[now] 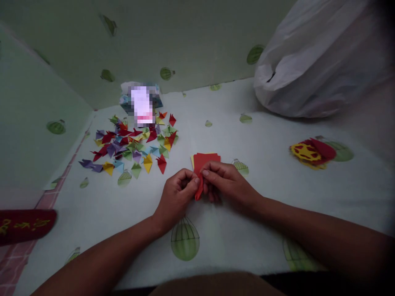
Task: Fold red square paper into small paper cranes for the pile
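Observation:
Between my two hands is a small folded piece of red paper [199,192], narrow and pointed at its lower end. My left hand [180,193] pinches it from the left with thumb and forefinger. From the right, my right hand [226,183] pinches its upper part, the other fingers curled beneath. Just beyond my fingers lies a stack of square paper sheets [207,158], red on top with a yellow edge showing. To the left, many folded paper cranes [134,146] in red, yellow, green, blue and purple are spread in a loose heap.
A tissue box [158,98] with a blurred bright phone-like screen [142,105] before it stands behind the cranes. A large white plastic bag [296,78] fills the back right. Red and yellow cut-out pieces [313,152] lie at right. A dark red strip [27,226] juts in at left.

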The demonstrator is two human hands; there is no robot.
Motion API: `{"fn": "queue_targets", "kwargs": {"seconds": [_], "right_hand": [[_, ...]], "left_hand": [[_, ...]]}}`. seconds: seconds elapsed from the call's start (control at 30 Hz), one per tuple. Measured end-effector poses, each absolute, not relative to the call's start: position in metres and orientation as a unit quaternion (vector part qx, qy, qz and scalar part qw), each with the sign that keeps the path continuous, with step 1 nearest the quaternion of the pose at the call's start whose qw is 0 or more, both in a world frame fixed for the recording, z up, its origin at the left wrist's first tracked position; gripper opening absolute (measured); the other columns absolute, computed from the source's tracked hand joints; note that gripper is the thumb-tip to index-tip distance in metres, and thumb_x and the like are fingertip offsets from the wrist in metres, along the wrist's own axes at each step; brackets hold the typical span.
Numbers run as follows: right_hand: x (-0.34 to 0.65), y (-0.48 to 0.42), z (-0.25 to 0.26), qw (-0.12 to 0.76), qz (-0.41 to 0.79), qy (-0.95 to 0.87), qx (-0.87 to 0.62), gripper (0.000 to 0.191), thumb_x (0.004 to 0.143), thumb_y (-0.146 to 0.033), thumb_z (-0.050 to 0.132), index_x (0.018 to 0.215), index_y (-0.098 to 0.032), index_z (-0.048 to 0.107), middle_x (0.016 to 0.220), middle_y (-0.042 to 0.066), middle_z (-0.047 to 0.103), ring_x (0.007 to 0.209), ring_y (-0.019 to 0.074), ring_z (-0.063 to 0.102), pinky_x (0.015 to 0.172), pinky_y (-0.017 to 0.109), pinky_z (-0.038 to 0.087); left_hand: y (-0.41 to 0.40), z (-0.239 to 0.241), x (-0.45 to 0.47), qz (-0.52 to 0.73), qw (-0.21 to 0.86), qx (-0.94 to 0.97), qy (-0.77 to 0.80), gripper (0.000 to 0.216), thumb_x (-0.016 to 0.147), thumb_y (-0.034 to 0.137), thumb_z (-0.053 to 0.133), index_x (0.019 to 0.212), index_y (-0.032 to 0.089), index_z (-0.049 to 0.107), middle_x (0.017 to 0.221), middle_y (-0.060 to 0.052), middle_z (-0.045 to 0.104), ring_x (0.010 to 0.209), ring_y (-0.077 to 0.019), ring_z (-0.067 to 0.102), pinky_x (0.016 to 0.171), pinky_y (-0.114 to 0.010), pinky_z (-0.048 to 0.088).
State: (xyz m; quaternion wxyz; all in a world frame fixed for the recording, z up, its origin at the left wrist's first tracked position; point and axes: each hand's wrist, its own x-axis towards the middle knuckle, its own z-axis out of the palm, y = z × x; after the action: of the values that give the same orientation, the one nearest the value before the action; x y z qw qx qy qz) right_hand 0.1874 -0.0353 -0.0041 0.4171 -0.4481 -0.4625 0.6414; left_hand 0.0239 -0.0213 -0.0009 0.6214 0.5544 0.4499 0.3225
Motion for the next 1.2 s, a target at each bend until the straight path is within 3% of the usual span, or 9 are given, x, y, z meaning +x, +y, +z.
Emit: {"fn": "queue_targets", "kwargs": {"seconds": [1.2], "right_hand": [[0.188,-0.0364,-0.0106,0.419,0.585,-0.53,-0.449,0.017,0.094,-0.028,0.052,0.079,-0.02,0.051,0.057,-0.003,0.06,0.045,0.0088,0.053,0.043,0.02,0.042]], "left_hand": [[-0.0207,-0.0043,0.0196,0.323,0.639,0.546,0.435,0.024,0.094,0.035,0.058,0.078,0.016,0.059,0.068,0.001,0.061,0.062,-0.0092,0.053,0.063,-0.022,0.042]]}}
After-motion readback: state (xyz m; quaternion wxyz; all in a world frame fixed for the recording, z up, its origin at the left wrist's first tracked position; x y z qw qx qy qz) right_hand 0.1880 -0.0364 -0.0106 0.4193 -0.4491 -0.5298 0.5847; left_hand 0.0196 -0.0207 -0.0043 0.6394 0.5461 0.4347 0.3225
